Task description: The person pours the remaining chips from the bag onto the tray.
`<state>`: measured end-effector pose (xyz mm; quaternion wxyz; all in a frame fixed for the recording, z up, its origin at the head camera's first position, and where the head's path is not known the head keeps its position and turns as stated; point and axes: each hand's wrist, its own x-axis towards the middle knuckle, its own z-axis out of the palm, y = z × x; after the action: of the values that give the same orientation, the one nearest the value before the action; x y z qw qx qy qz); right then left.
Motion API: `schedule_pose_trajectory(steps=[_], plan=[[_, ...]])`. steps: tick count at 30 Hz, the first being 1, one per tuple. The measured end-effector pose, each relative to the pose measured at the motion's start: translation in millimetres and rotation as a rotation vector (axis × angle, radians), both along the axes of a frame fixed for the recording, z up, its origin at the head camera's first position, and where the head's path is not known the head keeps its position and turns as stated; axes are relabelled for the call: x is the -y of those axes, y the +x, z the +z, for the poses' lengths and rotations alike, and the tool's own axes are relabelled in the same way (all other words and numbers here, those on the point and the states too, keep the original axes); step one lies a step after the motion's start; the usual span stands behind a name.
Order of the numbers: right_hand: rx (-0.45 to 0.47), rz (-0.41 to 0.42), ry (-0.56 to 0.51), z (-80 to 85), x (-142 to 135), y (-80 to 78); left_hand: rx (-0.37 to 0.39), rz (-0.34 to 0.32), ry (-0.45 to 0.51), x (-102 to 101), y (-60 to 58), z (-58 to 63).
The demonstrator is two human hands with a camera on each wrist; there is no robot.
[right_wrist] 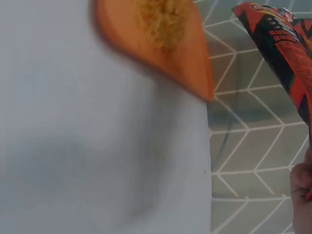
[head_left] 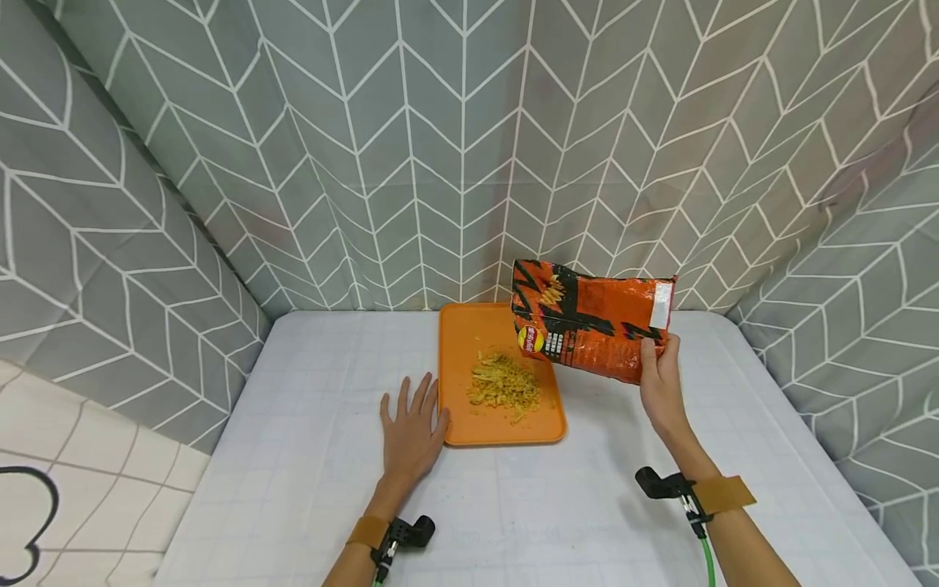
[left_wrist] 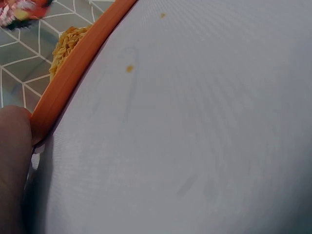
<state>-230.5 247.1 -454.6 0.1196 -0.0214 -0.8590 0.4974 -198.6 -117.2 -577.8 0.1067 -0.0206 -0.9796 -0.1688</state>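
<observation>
An orange-red snack bag [head_left: 594, 322] with black markings hangs sideways over the right part of an orange tray [head_left: 455, 342]. At the bag's lower right end, my right hand [head_left: 663, 391] grips it between thumb and fingers; in the right wrist view that hand [right_wrist: 301, 187] shows at the edge. A loose heap of yellow, crumbled snack sticks [head_left: 502, 381] lies on the tray. My left hand [head_left: 412, 432] rests beside the tray's left edge with its fingers extended, its thumb right at the rim. The left wrist view shows the thumb [left_wrist: 14, 161] against the tray's corner.
A white cloth covers the table [head_left: 323, 391]. Small yellow crumbs [left_wrist: 129, 68] dot it near the tray. Grey curtains with a white zigzag pattern [head_left: 440, 163] enclose the back and sides. Each wrist wears a strapped camera [head_left: 663, 483] with a green cable.
</observation>
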Motion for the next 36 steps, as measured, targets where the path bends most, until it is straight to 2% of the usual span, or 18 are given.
schedule_pose_trajectory(steps=[4, 10, 17, 22, 29, 34, 36], plan=[[-0.011, 0.04, 0.084, 2.8, 0.4, -0.9, 0.001, 0.002, -0.005, 0.3, -0.2, -0.4], [-0.012, 0.03, -0.05, 4.3, 3.1, -0.3, 0.021, 0.004, -0.002, 0.9, 0.7, 3.7], [-0.065, 0.076, 0.147, 2.9, 6.7, 1.5, 0.012, 0.004, 0.001, 0.6, 1.3, 2.6], [-0.041, 0.089, 0.048, 3.4, 8.6, 1.1, 0.024, 0.008, -0.006, 1.0, 0.5, 1.8], [-0.068, 0.089, 0.146, 2.7, 7.2, 1.8, 0.038, 0.005, -0.018, 0.3, 0.6, 2.0], [-0.034, 0.078, 0.006, 4.0, 5.2, 2.3, 0.033, 0.006, -0.024, 0.1, 1.1, 3.1], [-0.039, 0.073, 0.027, 3.2, 4.8, 2.9, 0.03, 0.006, -0.024, 0.0, 1.3, 3.5]])
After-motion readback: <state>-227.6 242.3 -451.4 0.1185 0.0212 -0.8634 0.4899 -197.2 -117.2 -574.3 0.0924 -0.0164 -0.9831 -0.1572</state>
